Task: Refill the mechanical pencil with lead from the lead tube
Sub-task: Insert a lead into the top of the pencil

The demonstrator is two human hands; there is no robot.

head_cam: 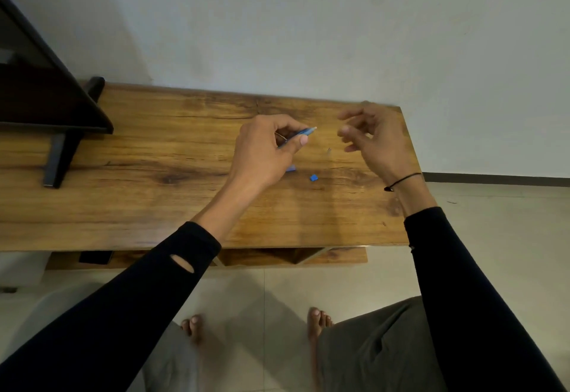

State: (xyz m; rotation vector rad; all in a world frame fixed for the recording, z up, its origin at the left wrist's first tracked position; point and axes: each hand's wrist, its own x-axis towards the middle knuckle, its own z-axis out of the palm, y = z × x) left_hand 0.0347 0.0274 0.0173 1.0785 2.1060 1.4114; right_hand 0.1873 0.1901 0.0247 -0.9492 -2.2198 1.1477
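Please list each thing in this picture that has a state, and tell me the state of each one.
mechanical pencil: held above the table, tilted, light end toward the right hand.
left hand: closed on the pencil.
right hand: raised, fingers pinched; too blurred to tell whether it holds lead.
small blue piece: lying loose on the table.

Blue mechanical pencil (297,136) tilted, pinched above table, small blue cap (313,177) lying nearby

Long black sleeves (129,299), a slit in the left cuff, thin black wrist cord (401,180), grey-olive trousers (370,345), bare feet (317,320)
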